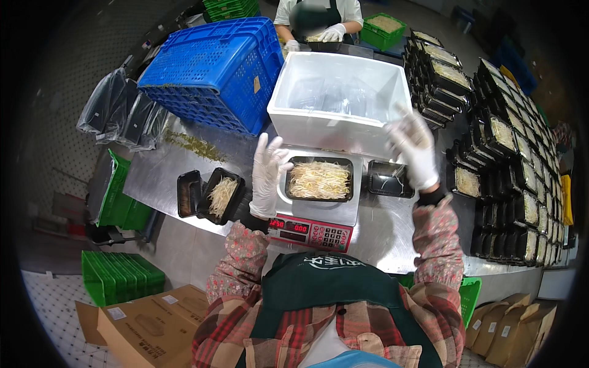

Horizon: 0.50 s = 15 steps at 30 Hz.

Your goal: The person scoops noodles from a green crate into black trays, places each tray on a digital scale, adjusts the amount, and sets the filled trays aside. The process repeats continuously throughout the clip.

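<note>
A black plastic tray of bean sprouts (320,179) rests on the steel pan of a digital scale (308,234) with a lit red display. Just left of the tray, my gloved left hand (266,177) is raised with fingers apart and nothing in it. My gloved right hand (414,149) is blurred by motion near the front right corner of a white foam box (317,126); whether it holds anything cannot be made out. Below that hand stands a black tray (389,179) with a few pale strands. Left of the scale are a part-filled tray of sprouts (223,195) and another black tray (189,193).
A blue perforated crate (211,73) stands on the steel table (156,179) at left. Stacked sprout trays (511,184) crowd the right side. Across the table, another person's gloved hand (332,33) touches a tray. Green crates (122,278) and a cardboard box (154,322) stand below left.
</note>
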{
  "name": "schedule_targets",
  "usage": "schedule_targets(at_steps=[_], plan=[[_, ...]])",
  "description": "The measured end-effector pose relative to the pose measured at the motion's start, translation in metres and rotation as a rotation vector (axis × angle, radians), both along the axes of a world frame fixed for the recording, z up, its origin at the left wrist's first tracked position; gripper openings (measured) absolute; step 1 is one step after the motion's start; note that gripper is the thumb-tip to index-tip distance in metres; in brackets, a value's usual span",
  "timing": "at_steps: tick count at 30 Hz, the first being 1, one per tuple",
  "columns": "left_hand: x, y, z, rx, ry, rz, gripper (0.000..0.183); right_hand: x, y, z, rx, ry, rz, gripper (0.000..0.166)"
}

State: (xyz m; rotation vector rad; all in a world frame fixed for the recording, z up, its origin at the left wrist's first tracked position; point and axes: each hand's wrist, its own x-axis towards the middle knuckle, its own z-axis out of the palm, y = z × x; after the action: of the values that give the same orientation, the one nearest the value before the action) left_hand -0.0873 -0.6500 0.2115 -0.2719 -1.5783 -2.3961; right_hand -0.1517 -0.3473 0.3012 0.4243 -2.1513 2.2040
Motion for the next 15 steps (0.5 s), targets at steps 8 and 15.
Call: schedule_targets(at_steps=[8,15], plan=[[0.014,0.004,-0.052,-0.201,-0.322,0.087,0.032,0.05,-0.035,-0.164,0.406,0.04,-0.027,0.041],[-0.061,-0.02,-0.127,-0.825,-0.039,0.389,0.026,-0.004,-0.06,-0.178,0.901,0.249,-0.267,0.026]])
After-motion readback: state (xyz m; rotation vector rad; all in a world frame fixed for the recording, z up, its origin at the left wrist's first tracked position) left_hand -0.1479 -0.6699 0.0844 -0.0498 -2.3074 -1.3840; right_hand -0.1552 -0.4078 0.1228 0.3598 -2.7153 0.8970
